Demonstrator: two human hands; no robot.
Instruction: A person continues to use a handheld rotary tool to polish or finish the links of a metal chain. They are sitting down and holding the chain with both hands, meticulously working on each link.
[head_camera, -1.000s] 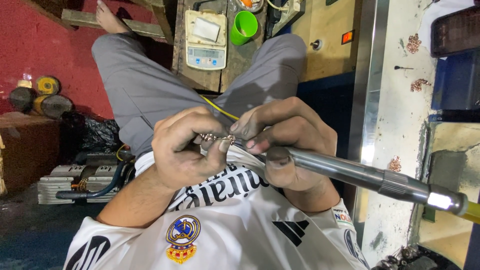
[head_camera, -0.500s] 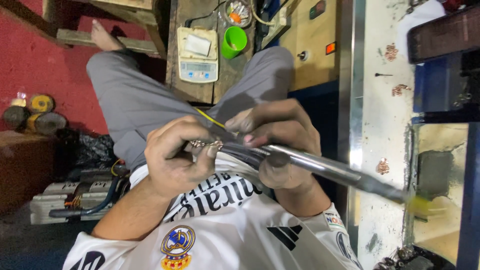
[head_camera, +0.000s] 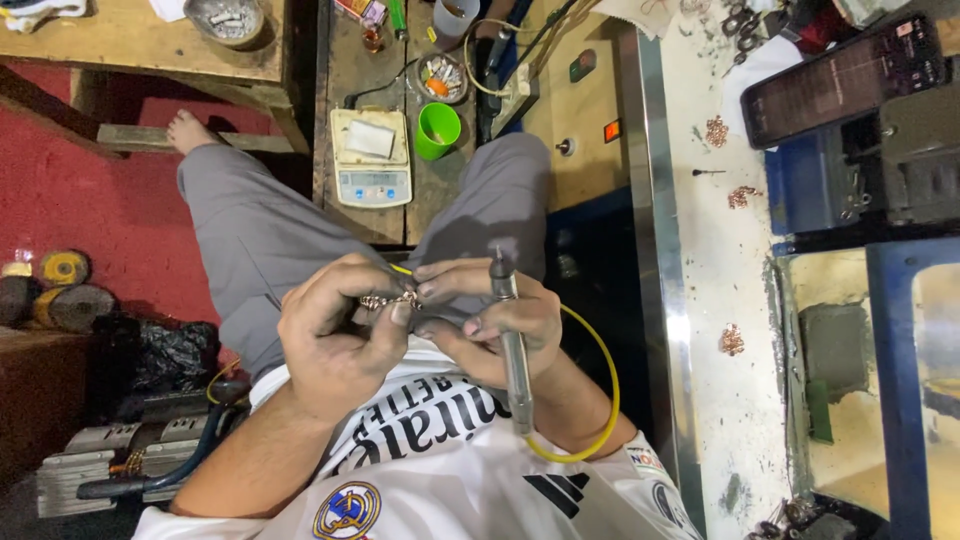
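Two bare hands meet over the person's lap, seen from above with the view turned upside down. The left hand (head_camera: 335, 340) is curled shut, its thumb and forefinger pinching a small copper-coloured chain piece (head_camera: 385, 299) that sits just above the grey trousers (head_camera: 260, 240). The right hand (head_camera: 490, 325) faces it, fingertips touching the same chain piece from the other side, while a long metal hand tool (head_camera: 510, 340) lies gripped across its palm, tip pointing away from the body. A yellow hose (head_camera: 600, 385) loops from the rear end of the tool around the right wrist and back toward the white jersey (head_camera: 440, 470). How tightly the right fingers press the chain cannot be told; they are closed around the tool.

Beyond the knees stands a low wooden bench (head_camera: 345, 90) carrying a small digital scale (head_camera: 370, 160), a green cup (head_camera: 437, 130) just beside it and a round dish of bits (head_camera: 440, 78). One bare foot (head_camera: 190, 128) rests on a wooden rail over the red floor (head_camera: 100, 200). Off to the right side runs a white worktop (head_camera: 720, 260) with little heaps of copper-coloured links (head_camera: 716, 131) scattered well apart, and a dark phone (head_camera: 830, 80) near its far end.
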